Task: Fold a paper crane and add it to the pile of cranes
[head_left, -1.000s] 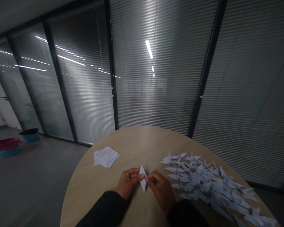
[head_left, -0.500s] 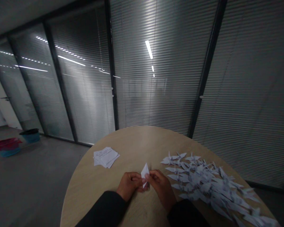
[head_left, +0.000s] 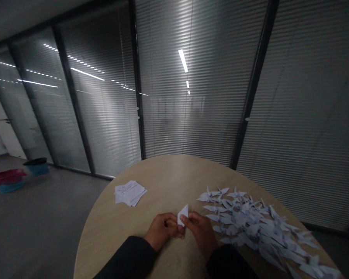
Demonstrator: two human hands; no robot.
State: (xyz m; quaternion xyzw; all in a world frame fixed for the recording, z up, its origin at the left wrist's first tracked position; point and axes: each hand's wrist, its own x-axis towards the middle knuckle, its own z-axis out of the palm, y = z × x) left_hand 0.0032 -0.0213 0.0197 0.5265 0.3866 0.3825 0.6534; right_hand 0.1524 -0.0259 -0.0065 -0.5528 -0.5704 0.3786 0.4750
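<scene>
A small folded piece of white paper (head_left: 183,214) sticks up between my two hands, low over the round wooden table (head_left: 168,178). My left hand (head_left: 162,231) is curled, its fingertips pinching the paper's lower left side. My right hand (head_left: 201,230) pinches the paper from the right with thumb and forefinger. Both forearms are in dark sleeves at the bottom of the view. The lower part of the paper is hidden by my fingers.
A heap of several folded white paper cranes (head_left: 250,224) spreads over the table's right side. A stack of white paper squares (head_left: 130,192) lies at the left. Glass walls with blinds stand behind. Coloured tubs (head_left: 8,180) sit on the floor far left.
The folded paper has turned from a long upright diamond to a shorter point tilted to the right. Both hands have shifted slightly right and closer together.
</scene>
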